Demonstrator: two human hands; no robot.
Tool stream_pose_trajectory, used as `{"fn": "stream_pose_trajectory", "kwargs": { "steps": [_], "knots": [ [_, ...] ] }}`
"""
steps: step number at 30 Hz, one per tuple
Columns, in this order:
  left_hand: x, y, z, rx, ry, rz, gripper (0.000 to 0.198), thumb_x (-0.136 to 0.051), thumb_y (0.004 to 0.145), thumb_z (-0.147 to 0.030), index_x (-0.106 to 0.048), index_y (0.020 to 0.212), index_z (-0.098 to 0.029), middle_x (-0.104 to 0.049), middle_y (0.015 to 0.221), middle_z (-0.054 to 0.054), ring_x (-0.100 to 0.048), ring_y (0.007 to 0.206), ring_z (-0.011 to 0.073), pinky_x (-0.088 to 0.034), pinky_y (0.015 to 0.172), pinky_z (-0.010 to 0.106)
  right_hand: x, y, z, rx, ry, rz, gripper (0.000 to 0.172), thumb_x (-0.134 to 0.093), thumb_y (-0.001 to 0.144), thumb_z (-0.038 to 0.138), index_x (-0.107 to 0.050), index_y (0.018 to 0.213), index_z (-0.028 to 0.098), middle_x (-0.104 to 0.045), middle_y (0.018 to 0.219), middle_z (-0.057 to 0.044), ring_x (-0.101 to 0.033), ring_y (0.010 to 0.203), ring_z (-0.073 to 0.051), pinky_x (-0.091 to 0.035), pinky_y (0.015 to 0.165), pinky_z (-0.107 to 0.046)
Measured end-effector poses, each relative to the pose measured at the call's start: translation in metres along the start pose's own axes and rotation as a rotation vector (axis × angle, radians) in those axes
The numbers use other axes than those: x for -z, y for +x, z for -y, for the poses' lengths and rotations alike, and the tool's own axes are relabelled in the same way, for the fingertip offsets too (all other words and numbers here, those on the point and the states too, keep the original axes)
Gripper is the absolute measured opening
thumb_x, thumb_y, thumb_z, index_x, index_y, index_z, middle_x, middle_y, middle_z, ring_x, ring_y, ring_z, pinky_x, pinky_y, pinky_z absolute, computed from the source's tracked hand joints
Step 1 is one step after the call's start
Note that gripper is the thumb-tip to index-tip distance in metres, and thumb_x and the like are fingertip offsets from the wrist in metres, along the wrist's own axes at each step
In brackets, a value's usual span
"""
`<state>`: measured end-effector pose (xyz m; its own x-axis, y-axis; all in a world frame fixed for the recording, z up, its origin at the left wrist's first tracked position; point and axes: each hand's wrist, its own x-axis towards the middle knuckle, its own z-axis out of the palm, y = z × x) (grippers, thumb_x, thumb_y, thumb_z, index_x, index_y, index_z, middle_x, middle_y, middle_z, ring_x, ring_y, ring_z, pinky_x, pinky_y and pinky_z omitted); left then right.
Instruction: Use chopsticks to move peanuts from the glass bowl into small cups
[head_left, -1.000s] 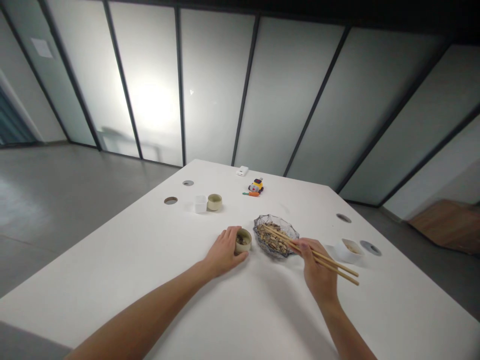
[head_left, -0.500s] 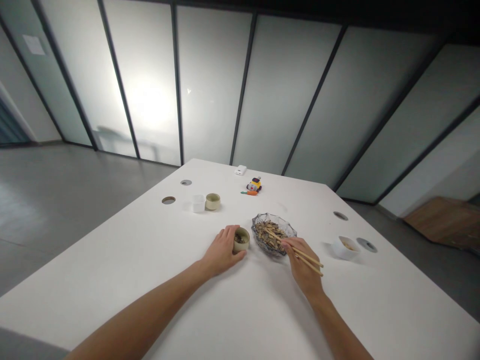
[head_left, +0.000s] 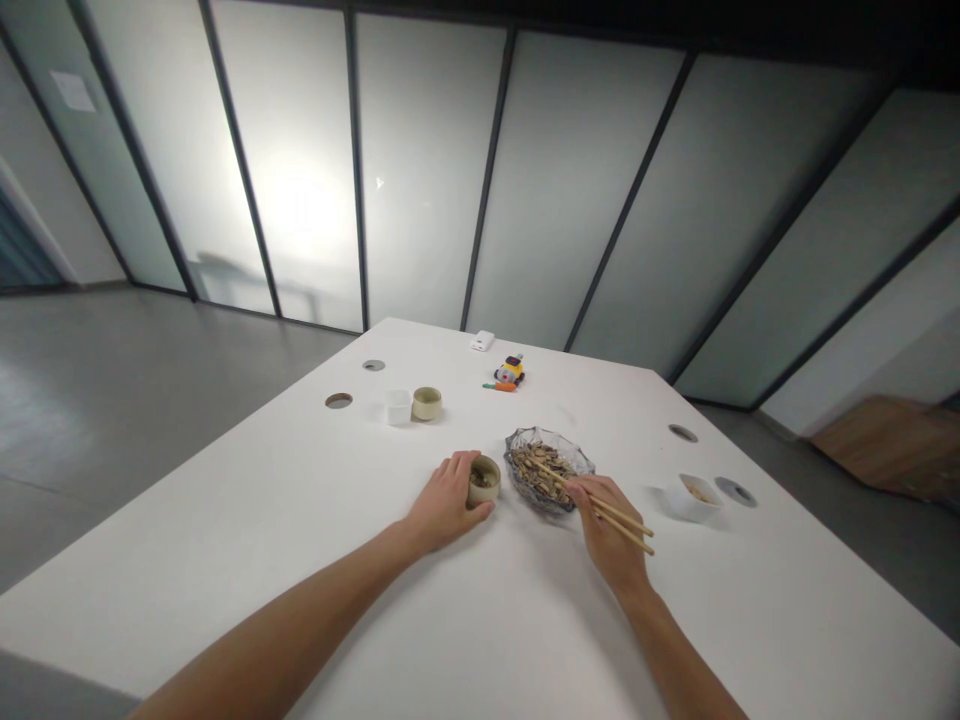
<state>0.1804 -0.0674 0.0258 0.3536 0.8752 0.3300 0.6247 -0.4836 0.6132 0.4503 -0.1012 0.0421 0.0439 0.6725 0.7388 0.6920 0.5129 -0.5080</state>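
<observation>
My left hand (head_left: 448, 505) curls round the left side of a small beige cup (head_left: 487, 492) standing on the white table. Some dark bits lie inside that cup. With my right hand (head_left: 609, 530) I grip a pair of light wooden chopsticks (head_left: 626, 520), their back ends pointing toward the lower right. The chopstick tips reach into a clear faceted glass bowl (head_left: 568, 449), just right of the cup. Many brown striped pieces that look like sunflower seeds (head_left: 541, 468) fill the bowl. Whether the tips pinch a seed is too small to tell.
On the right is a white container (head_left: 691, 498) with pale contents. Another beige cup (head_left: 427, 404) and a white square container (head_left: 397, 408) stand at the back left. Farther back are a toy car (head_left: 510, 370), a toy carrot (head_left: 500, 387) and a white box (head_left: 482, 341). Round holes pierce the table (head_left: 420, 620).
The chopsticks' back ends have shifted slightly right, with the tips still in the bowl. My left hand stays on the cup.
</observation>
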Motion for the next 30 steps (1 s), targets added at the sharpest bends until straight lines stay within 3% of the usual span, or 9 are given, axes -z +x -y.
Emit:
{"fn": "stream_pose_trajectory", "kwargs": {
  "steps": [3, 10, 20, 23, 27, 30],
  "knots": [
    [0.001, 0.000, -0.001, 0.009, 0.002, 0.013, 0.067, -0.072, 0.086, -0.035, -0.043, 0.144, -0.022, -0.055, 0.141, 0.015, -0.055, 0.128, 0.0330, -0.044, 0.113, 0.051, 0.001, 0.001, -0.001, 0.013, -0.003, -0.022, 0.032, -0.057, 0.103, 0.045, -0.077, 0.092, 0.023, -0.074, 0.092, -0.006, -0.071, 0.086, -0.022, -0.058, 0.081, -0.037],
    [0.000, 0.000, 0.002, -0.015, -0.005, -0.013, 0.066, -0.072, 0.085, -0.035, -0.044, 0.144, -0.024, -0.056, 0.140, 0.013, -0.056, 0.127, 0.0327, -0.045, 0.112, 0.051, -0.004, -0.002, -0.004, -0.025, 0.086, 0.079, 0.028, -0.061, 0.102, 0.044, -0.077, 0.095, 0.022, -0.075, 0.096, -0.006, -0.072, 0.089, -0.021, -0.059, 0.084, -0.036],
    [0.000, 0.000, 0.001, 0.003, 0.000, 0.012, 0.067, -0.072, 0.085, -0.036, -0.043, 0.144, -0.023, -0.055, 0.141, 0.014, -0.055, 0.129, 0.0331, -0.044, 0.113, 0.052, 0.006, 0.005, -0.002, -0.036, 0.010, -0.022, 0.036, -0.058, 0.101, 0.051, -0.078, 0.091, 0.023, -0.075, 0.091, -0.007, -0.071, 0.086, -0.023, -0.059, 0.082, -0.039],
    [-0.001, 0.001, 0.001, 0.008, -0.001, 0.012, 0.068, -0.072, 0.084, -0.036, -0.043, 0.144, -0.023, -0.055, 0.142, 0.014, -0.055, 0.129, 0.0332, -0.044, 0.114, 0.052, 0.010, 0.007, 0.000, -0.152, 0.055, -0.075, 0.039, -0.058, 0.100, 0.055, -0.077, 0.091, 0.022, -0.075, 0.092, -0.008, -0.072, 0.088, -0.024, -0.060, 0.084, -0.041],
    [-0.002, 0.001, 0.002, -0.006, -0.003, 0.009, 0.068, -0.072, 0.085, -0.037, -0.043, 0.145, -0.023, -0.055, 0.142, 0.014, -0.054, 0.130, 0.0333, -0.043, 0.114, 0.052, 0.011, 0.006, 0.009, -0.337, 0.333, -0.090, 0.037, -0.062, 0.098, 0.055, -0.074, 0.092, 0.021, -0.074, 0.096, -0.008, -0.073, 0.083, -0.022, -0.063, 0.082, -0.042],
    [-0.003, 0.001, 0.003, -0.008, 0.000, 0.010, 0.066, -0.071, 0.085, -0.036, -0.043, 0.144, -0.022, -0.055, 0.141, 0.014, -0.055, 0.129, 0.0328, -0.044, 0.114, 0.052, 0.011, 0.007, 0.022, -0.305, 0.369, -0.029, 0.038, -0.062, 0.097, 0.056, -0.075, 0.086, 0.021, -0.074, 0.092, -0.007, -0.073, 0.081, -0.022, -0.063, 0.079, -0.040]
  ]
}}
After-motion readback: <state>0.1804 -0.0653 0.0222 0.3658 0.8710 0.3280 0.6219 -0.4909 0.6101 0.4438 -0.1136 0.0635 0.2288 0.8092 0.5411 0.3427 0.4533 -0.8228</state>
